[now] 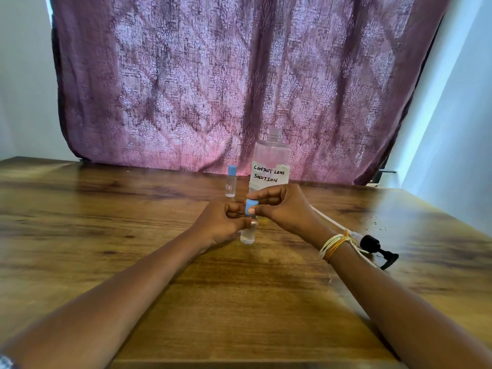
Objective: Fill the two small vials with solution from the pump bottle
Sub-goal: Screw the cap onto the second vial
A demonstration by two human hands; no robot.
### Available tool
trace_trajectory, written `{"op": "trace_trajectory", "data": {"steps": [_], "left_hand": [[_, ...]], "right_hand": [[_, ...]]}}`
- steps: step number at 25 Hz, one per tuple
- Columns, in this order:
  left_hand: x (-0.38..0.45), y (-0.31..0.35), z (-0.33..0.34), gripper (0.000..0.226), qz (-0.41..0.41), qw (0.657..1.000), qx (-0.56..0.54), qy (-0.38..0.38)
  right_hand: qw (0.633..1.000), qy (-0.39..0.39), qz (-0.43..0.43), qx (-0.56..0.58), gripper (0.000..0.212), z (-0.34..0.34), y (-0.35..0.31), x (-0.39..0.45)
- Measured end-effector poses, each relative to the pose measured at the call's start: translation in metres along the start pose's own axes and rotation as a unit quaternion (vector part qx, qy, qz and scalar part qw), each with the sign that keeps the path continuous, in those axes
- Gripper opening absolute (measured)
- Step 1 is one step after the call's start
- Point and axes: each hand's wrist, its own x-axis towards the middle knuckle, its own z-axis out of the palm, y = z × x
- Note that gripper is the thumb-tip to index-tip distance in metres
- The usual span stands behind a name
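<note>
- Left hand (226,222) grips the near vial (248,233), held just above the desk (133,209); keep it upright.
- Right hand (282,209) pinches its blue cap (250,206); turn gently, no tilting.
- Second vial (231,182) stands capped beside the open bottle (270,166).

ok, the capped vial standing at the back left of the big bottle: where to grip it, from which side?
Pinch the clear body of the standing vial just below its blue cap, coming from its left or front. It stands upright, and the solution bottle stands close on its right, so that side looks cramped.
</note>
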Motion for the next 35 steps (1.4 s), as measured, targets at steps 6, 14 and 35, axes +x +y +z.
{"op": "trace_trajectory", "data": {"steps": [6, 14, 35], "left_hand": [[-0.004, 0.006, 0.004, 0.023, 0.017, 0.998, 0.029, 0.05], [-0.005, 0.007, -0.004, 0.023, 0.019, 0.999, 0.047, 0.005], [0.014, -0.021, -0.053, 0.032, -0.129, 0.916, 0.358, 0.126]], "right_hand": [[0.99, 0.123, 0.051, -0.053, 0.019, 0.013, -0.004, -0.005], [0.974, -0.201, 0.098, -0.022, 0.052, -0.011, 0.018, 0.006], [0.967, 0.005, 0.078, -0.243, 0.034, 0.113, 0.027, 0.107]]}}
